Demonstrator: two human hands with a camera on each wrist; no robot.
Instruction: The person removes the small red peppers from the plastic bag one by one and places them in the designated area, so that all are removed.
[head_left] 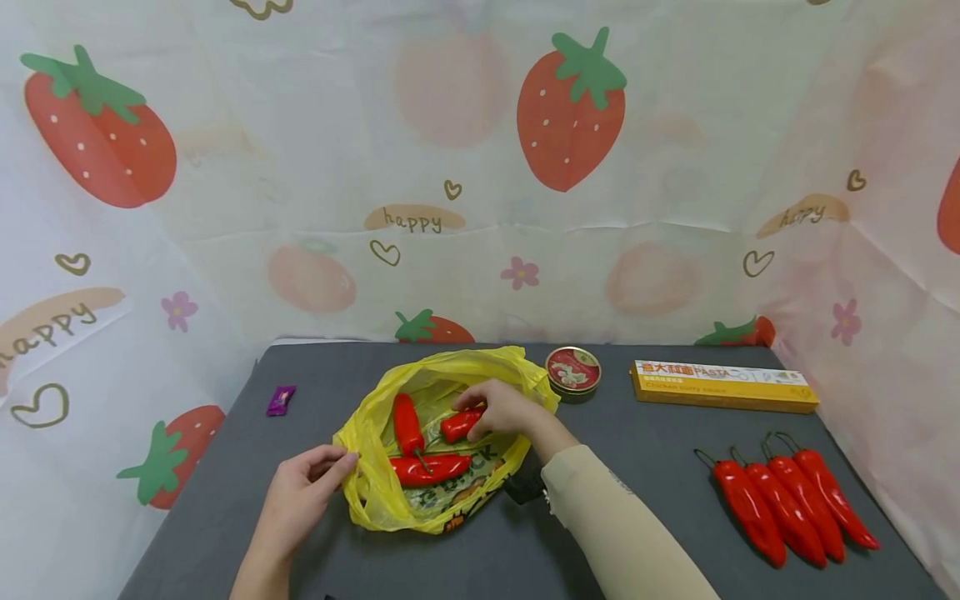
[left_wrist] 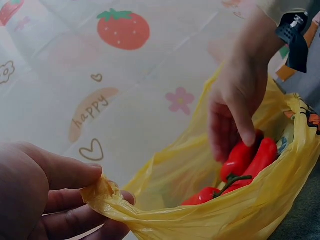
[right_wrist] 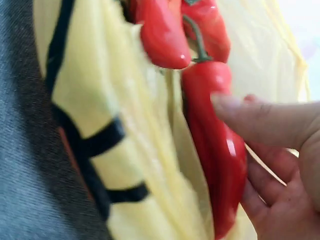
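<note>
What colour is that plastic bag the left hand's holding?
The plastic bag is yellow, with some black and orange markings; the head view shows it best.

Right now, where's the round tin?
In the head view, the tin is right of centre, between the yellow bag and the pasta box.

There are seven red peppers (head_left: pixel 750 511), one bag (head_left: pixel 363 487), one tin (head_left: pixel 573 370), one box (head_left: pixel 723 392) and one small packet (head_left: pixel 281 401).

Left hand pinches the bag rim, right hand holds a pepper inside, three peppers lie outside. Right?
Not three: four peppers lie outside, per head view. Left hand pinching the bag rim and right hand holding a pepper inside stand.
</note>
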